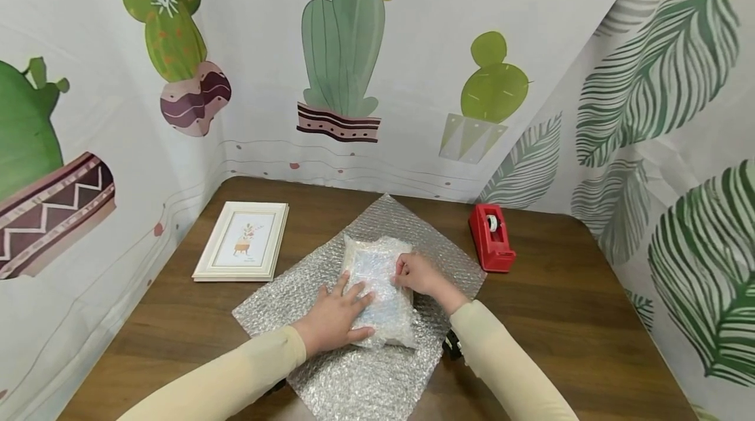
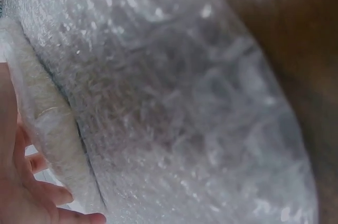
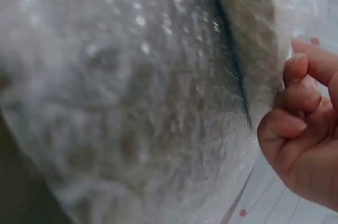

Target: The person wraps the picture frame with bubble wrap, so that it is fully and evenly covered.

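Note:
A flat rectangular package (image 1: 386, 316) wrapped in bubble wrap lies in the middle of the table in the head view. Through the clear layers show cream sides and a pale picture-like face. Fingers spread, my left hand (image 1: 336, 317) rests on the left part of its top. My right hand (image 1: 417, 273) is at the package's upper right edge, its fingers curled and pinching the wrap there. Beneath the package spreads a larger bubble wrap sheet (image 1: 366, 388), set diagonally. The right wrist view shows the curled right fingers (image 3: 296, 97) close against the wrapped side.
A cream picture frame (image 1: 244, 244) with a potted-plant print lies at the left. To the right stands a red tape dispenser (image 1: 494, 247) with a roll in it, beside the sheet's right corner. Cactus-print cloth (image 1: 259, 80) hangs behind the brown wooden table (image 1: 566, 316).

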`<state>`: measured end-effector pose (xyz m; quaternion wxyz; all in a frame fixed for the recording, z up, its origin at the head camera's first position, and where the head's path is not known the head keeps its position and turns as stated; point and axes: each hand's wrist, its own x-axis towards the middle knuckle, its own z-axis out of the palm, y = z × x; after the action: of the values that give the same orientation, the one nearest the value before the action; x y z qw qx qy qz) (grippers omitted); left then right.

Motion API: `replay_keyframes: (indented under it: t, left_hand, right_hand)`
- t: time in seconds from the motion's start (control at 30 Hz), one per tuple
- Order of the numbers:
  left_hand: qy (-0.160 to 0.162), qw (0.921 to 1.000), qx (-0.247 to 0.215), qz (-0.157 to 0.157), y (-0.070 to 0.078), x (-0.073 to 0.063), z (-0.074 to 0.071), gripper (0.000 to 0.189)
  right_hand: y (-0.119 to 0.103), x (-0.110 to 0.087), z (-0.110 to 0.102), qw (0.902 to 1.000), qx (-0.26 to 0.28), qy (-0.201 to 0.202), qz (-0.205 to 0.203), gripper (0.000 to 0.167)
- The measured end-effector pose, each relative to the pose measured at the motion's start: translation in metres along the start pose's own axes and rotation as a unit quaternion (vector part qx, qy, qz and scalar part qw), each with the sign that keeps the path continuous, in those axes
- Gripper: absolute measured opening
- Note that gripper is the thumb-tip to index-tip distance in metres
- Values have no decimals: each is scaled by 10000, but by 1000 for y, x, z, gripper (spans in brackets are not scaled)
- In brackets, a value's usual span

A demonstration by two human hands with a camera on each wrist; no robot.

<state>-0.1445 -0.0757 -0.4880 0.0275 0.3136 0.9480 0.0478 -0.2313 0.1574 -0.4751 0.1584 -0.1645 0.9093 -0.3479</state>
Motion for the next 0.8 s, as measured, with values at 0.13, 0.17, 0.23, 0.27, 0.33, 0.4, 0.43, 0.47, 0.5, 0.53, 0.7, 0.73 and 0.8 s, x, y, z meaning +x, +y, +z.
replay_keyframes:
  t: [0.13,0.17,0.23,0.27,0.33,0.4,0.43,0.47,0.5,0.53,0.7,0.73,0.8]
  left_hand:
    - [-9,10000,-9,-3,-2,0,-1,67]
    - [-8,10000,-9,-11,-2,-1,-1,67]
    - [22,10000,-1,-15,-4,-1,0,67]
    - [41,10000,8,-11,-5,-1,1,67]
    - [82,10000,40,7,-6,-1,2,67]
    - [129,9999,33,32,-7,-1,4,67]
    - [148,9999,39,43,-7,0,4,67]
    - [165,9998,45,51,-7,0,5,67]
    - [168,9998,45,47,-7,0,6,67]
    - [164,9999,24,38,-7,0,6,67]
    - [140,9999,-34,27,-6,0,9,67]
    - [147,9999,-34,32,-6,0,9,67]
    - [170,9998,-15,46,-6,0,10,67]
  right_hand:
    - [-4,1,7,9986,-464,256,85,24]
    - [-5,1,9,9980,-550,308,94,24]
    - [-8,2,11,9964,-740,413,101,25]
    - [-9,2,12,9954,-836,460,94,26]
    - [-11,1,14,9937,-970,533,152,26]
    - [-12,-1,15,9919,-1089,614,240,27]
    - [-12,-2,15,9911,-1132,626,325,28]
    - [-12,-3,16,9900,-1194,644,397,28]
    - [-11,-4,16,9888,-1256,680,433,28]
    - [-10,-5,17,9880,-1287,714,467,28]
    - [0,-10,21,9891,-988,998,434,25]
    - [3,-11,21,9902,-831,1042,426,24]
    - [7,-13,22,9918,-502,1116,377,22]
